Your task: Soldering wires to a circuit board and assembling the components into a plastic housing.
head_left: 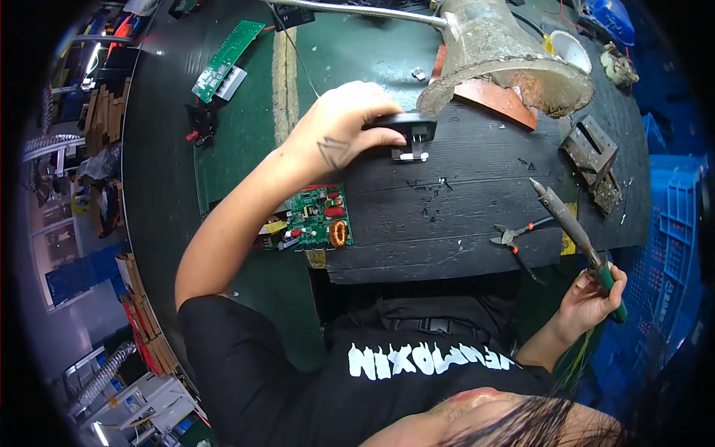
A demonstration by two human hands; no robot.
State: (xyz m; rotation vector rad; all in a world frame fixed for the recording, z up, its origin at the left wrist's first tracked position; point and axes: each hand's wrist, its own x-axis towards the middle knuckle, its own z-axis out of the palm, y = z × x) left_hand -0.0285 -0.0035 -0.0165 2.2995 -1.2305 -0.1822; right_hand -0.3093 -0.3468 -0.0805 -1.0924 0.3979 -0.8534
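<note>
Green circuit board (319,217) beside black mat (477,201); second circuit board (226,59) upper left; pliers (514,237); grimy fume funnel (506,63); blue crate (674,238).

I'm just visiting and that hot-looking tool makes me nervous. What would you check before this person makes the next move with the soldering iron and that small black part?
1. Left hand has a firm pinch on the small black part: ok, thumb and fingers close on it.
2. Part rests on the black work board: ok, apparently, its metal end touches the board.
3. Soldering iron held securely: ok, right hand grips the green handle.
4. Iron tip away from fingers: ok, well apart from the left hand.
5. Cutting pliers out of the iron's path: not ok, they lie right under it.
6. Tip hot and tinned: cannot tell.
</note>
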